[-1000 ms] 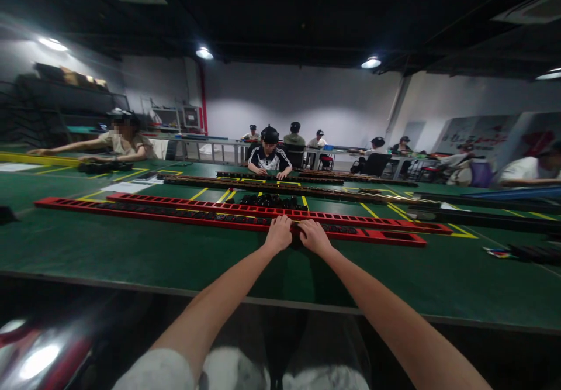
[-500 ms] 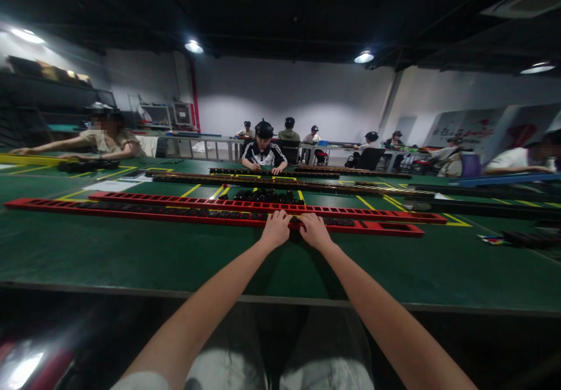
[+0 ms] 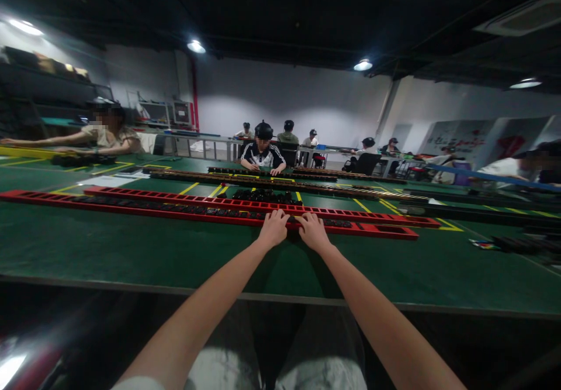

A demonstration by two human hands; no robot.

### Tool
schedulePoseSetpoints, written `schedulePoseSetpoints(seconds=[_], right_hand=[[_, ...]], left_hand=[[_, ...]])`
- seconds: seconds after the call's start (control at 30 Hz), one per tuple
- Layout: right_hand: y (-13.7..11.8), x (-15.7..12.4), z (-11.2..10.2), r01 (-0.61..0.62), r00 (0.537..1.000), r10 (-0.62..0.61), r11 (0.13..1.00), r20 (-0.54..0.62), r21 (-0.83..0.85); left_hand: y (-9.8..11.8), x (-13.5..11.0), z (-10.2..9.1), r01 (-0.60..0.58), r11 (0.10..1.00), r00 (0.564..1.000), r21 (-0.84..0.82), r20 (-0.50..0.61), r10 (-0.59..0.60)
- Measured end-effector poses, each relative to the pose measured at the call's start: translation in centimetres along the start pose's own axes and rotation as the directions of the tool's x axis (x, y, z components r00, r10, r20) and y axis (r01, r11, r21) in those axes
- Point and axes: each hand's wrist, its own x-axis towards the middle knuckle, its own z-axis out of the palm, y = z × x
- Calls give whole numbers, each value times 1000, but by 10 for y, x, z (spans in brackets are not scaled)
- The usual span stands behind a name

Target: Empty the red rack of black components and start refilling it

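Note:
My left hand (image 3: 274, 228) and my right hand (image 3: 313, 230) meet over the nearer red slotted bar (image 3: 394, 232), fingers bent and pressed together. A small black part (image 3: 293, 219) shows between their fingertips, at the bar; its exact kind is too small to tell. Left of my hands, a row of black pieces (image 3: 210, 210) fills the bar's slots, and a few more black pieces (image 3: 337, 223) sit to the right. Right behind lies a second red slotted bar (image 3: 372, 216), its slots without pieces where they show. My hands hide part of the nearer bar.
A pile of black parts (image 3: 263, 196) lies behind the red bars. Long dark strips (image 3: 315, 187) cross the green table (image 3: 175, 255) farther back, over yellow tape lines. A co-worker (image 3: 263, 150) sits opposite, another person (image 3: 109, 133) at the left, with a yellow bar (image 3: 20, 152).
The view has shifted slightly, so the bars appear a little farther left and more tilted. Both hands keep their place on the nearer bar, fingers barely moved.

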Motion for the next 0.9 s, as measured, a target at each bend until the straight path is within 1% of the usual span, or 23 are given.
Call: schedulePoseSetpoints(seconds=[0.2, 0.43, 0.57, 0.67, 0.9], right_hand=[[0, 0, 2, 3, 1000, -2, 1000, -16, 8], [1, 1, 5, -13, 1000, 14, 999, -7, 30], [-1, 2, 3, -34, 999, 34, 999, 24, 19], [-1, 1, 1, -25, 999, 24, 1000, 39, 9], [-1, 0, 0, -20, 1000, 20, 1000, 16, -2]], left_hand=[[-1, -1, -1, -7, 1000, 1000, 1, -15, 7], [-1, -2, -3, -4, 1000, 1000, 9, -17, 4], [0, -3, -3, -3, 1000, 1000, 16, -8, 3], [0, -3, -4, -1, 1000, 1000, 20, -14, 1], [-1, -3, -3, -10, 1000, 1000, 21, -3, 10]])
